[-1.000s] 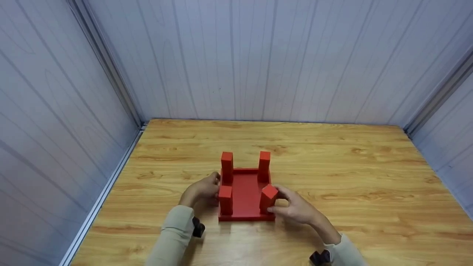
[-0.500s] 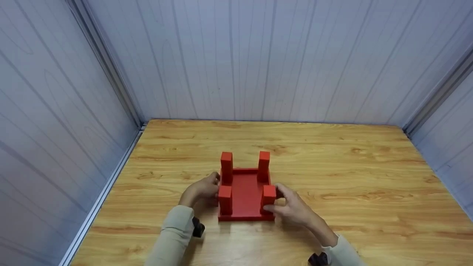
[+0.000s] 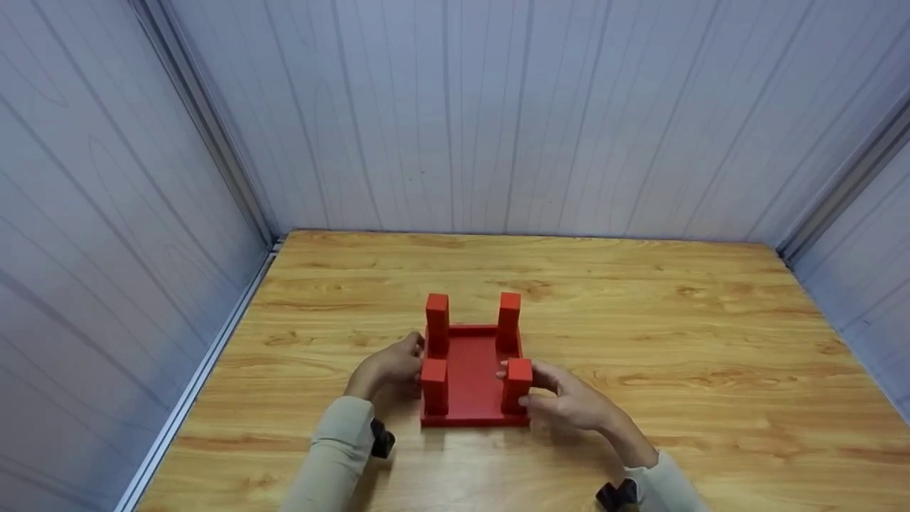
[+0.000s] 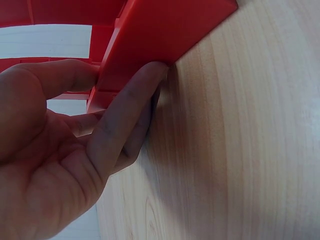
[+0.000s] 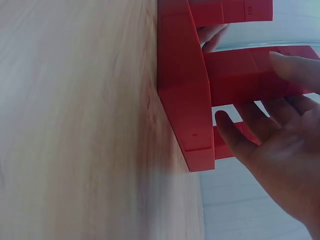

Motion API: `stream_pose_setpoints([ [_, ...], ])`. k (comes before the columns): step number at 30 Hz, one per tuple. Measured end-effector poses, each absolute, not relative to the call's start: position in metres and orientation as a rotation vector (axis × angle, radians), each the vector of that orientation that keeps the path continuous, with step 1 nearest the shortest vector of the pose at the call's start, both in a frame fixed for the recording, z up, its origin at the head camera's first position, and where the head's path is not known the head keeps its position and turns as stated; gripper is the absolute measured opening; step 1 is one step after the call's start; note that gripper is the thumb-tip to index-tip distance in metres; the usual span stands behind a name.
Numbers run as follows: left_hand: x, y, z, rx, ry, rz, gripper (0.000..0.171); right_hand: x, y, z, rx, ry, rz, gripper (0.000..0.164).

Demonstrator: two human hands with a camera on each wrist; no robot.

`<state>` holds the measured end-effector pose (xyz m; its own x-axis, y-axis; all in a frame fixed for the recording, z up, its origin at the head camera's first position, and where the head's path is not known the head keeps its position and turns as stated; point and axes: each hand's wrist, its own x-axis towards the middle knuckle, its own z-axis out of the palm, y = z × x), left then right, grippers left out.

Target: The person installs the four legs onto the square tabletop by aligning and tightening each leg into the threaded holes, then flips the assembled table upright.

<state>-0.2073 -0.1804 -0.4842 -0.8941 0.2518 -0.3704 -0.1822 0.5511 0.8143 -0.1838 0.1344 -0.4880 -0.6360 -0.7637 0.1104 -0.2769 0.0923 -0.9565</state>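
A shallow red base [image 3: 473, 380] with a raised rim lies on the wooden table, a square red post standing at each corner. My right hand [image 3: 569, 402] grips the near right post [image 3: 518, 380], its thumb on the near side and its fingers reaching round behind. In the right wrist view this post [image 5: 235, 75] stands between thumb and fingers, square to the base. At the left side wall, my left hand [image 3: 391, 363] holds the base. Its fingers [image 4: 112, 125] lie against the outer wall [image 4: 155, 35], close over the table, and another digit reaches the rim.
The wooden table [image 3: 640, 320] spreads around the base on every side. A pale panel wall [image 3: 498, 128] rises along its back edge, with side walls left and right. Each wrist carries a small black device [image 3: 382, 439] below a light sleeve.
The near right post has turned from a diamond angle to line up with the base's edges. My right fingertips now show behind it. The left hand and the base have hardly moved.
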Motion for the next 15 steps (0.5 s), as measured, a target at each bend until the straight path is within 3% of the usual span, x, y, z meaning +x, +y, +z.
stream_pose_setpoints([
  [15, -0.2101, -0.1785, -0.4844, 0.055, 2.338, 1.277, 0.031, -0.1793, 0.1341, -0.4899, -0.967, 2.195, -1.55, 0.047],
])
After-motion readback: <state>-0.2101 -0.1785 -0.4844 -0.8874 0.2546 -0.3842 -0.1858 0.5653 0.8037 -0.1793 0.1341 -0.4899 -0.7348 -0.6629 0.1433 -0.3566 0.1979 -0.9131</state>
